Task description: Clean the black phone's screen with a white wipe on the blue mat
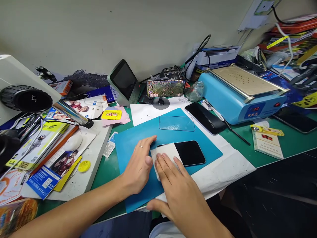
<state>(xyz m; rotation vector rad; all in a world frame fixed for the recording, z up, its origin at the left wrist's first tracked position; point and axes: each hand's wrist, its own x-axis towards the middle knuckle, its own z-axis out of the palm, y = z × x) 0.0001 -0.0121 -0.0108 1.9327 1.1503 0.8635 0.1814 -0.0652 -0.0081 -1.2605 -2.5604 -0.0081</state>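
Note:
A black phone [189, 152] lies flat on a blue mat [128, 145] in front of me. Over the phone's left end lies a white cloth [168, 151]. My right hand [177, 183] presses flat on that cloth with fingers stretched out. My left hand [140, 165] rests on the mat just left of the phone, fingers extended, thumb touching the cloth's edge; a ring shows on one finger. A clear screen protector [176, 123] lies on the mat beyond the phone.
A second black phone [205, 118] lies on white paper to the right. A blue heating machine [241, 94] stands at the back right. A phone on a stand [165, 88] shows a game. Packaging and booklets [44, 155] crowd the left; a microscope arm [29, 99] overhangs them.

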